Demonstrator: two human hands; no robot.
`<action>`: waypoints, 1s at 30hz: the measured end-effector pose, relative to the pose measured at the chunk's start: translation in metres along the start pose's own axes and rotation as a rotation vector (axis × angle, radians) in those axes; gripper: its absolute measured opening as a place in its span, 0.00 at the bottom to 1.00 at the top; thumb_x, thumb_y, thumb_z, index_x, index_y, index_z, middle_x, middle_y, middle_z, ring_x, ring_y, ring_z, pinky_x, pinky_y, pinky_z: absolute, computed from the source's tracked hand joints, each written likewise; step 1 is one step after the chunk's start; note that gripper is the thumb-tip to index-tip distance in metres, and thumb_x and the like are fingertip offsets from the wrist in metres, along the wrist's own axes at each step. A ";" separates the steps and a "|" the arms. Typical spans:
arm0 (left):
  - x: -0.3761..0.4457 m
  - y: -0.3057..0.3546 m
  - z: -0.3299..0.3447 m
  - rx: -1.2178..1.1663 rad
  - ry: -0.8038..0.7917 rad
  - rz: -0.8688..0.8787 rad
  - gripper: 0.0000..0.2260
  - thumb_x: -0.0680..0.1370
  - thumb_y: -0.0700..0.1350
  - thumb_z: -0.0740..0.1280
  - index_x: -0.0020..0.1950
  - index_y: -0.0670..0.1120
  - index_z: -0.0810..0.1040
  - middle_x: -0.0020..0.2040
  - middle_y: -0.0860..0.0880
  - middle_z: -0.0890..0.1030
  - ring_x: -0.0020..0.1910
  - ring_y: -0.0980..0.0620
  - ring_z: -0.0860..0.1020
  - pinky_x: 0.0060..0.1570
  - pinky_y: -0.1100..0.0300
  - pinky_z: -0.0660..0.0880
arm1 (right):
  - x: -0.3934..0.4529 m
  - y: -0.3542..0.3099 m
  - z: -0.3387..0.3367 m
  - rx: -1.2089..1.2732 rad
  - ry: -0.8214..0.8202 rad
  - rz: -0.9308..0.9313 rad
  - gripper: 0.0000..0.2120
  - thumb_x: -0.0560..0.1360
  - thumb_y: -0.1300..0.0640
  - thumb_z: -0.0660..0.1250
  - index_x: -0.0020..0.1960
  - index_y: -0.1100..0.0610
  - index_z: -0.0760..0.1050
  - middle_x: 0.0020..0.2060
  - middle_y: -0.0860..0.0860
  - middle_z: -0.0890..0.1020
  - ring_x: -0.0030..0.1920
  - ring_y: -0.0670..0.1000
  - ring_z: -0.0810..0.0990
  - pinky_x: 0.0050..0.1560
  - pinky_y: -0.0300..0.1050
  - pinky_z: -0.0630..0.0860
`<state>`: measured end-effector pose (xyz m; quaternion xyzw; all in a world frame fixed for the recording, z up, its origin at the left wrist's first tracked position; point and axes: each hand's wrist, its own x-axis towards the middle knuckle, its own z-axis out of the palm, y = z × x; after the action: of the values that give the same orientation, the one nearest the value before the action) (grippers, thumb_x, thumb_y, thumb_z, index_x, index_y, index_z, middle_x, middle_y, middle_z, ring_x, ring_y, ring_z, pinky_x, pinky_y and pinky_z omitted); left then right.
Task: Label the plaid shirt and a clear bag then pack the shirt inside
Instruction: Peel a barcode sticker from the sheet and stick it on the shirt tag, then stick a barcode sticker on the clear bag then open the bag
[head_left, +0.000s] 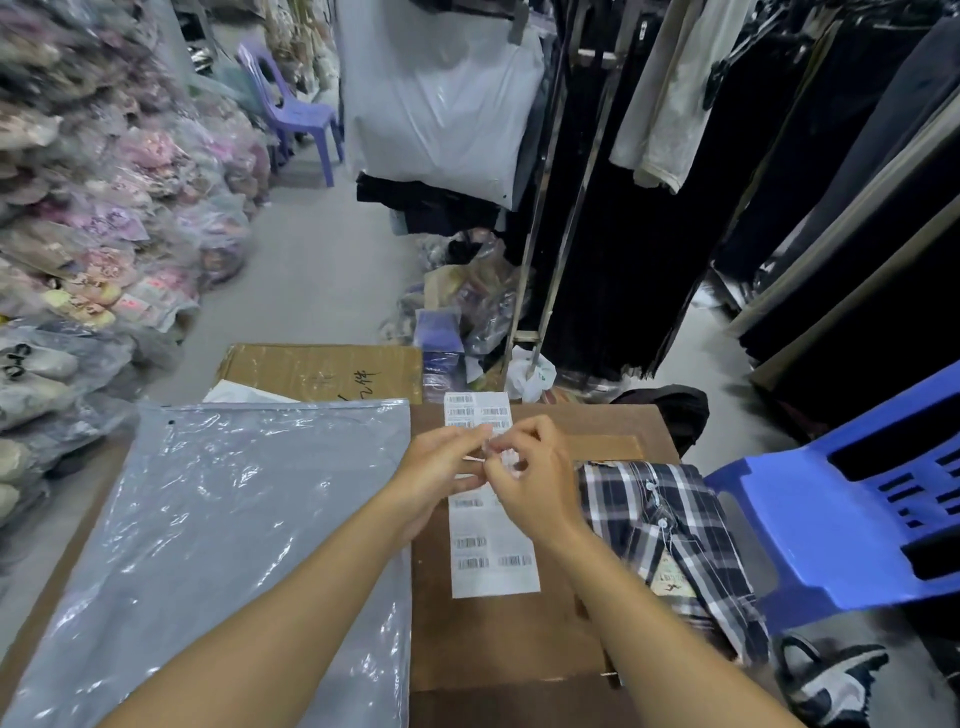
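Observation:
A white sheet of barcode labels (491, 558) lies on the brown cardboard box top (498, 644) in front of me. Over its upper half my left hand (441, 465) and my right hand (535, 480) meet, fingers pinched together on a small white label (506, 457) between them. A stack of clear plastic bags (208, 525) lies flat to the left of the sheet. The folded plaid shirt (670, 535), navy and white with a paper tag on it, rests at the box's right edge, just right of my right hand.
A blue plastic chair (852, 499) stands close on the right, a sneaker (831, 680) below it. A flattened carton (322, 371) lies beyond the bags. Bagged garments (93, 218) pile up on the left; dark clothes hang on racks (675, 182) on the right. A purple chair (296, 111) stands far back.

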<state>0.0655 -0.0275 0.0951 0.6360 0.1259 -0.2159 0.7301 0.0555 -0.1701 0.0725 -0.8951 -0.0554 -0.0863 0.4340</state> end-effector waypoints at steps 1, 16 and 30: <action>-0.002 -0.001 -0.005 0.003 0.021 0.005 0.11 0.79 0.49 0.69 0.53 0.42 0.84 0.52 0.44 0.86 0.49 0.48 0.85 0.58 0.51 0.80 | 0.001 -0.001 0.004 -0.003 -0.011 0.002 0.07 0.73 0.54 0.69 0.45 0.55 0.84 0.45 0.47 0.74 0.49 0.49 0.75 0.42 0.47 0.78; -0.011 -0.002 -0.071 0.217 0.135 0.022 0.09 0.79 0.36 0.67 0.57 0.42 0.83 0.44 0.43 0.83 0.40 0.53 0.81 0.40 0.67 0.80 | 0.014 -0.025 0.032 0.452 -0.179 0.439 0.09 0.72 0.66 0.75 0.50 0.60 0.77 0.37 0.57 0.82 0.40 0.56 0.81 0.50 0.58 0.81; 0.024 -0.039 -0.146 1.361 -0.042 0.025 0.60 0.60 0.63 0.79 0.81 0.51 0.46 0.82 0.49 0.41 0.80 0.47 0.40 0.78 0.48 0.41 | 0.014 -0.015 0.050 0.416 -0.160 0.523 0.11 0.73 0.66 0.74 0.52 0.57 0.78 0.42 0.62 0.86 0.44 0.61 0.85 0.54 0.61 0.82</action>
<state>0.0814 0.1082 0.0266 0.9508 -0.0594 -0.2509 0.1719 0.0717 -0.1214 0.0568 -0.7751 0.1258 0.1113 0.6091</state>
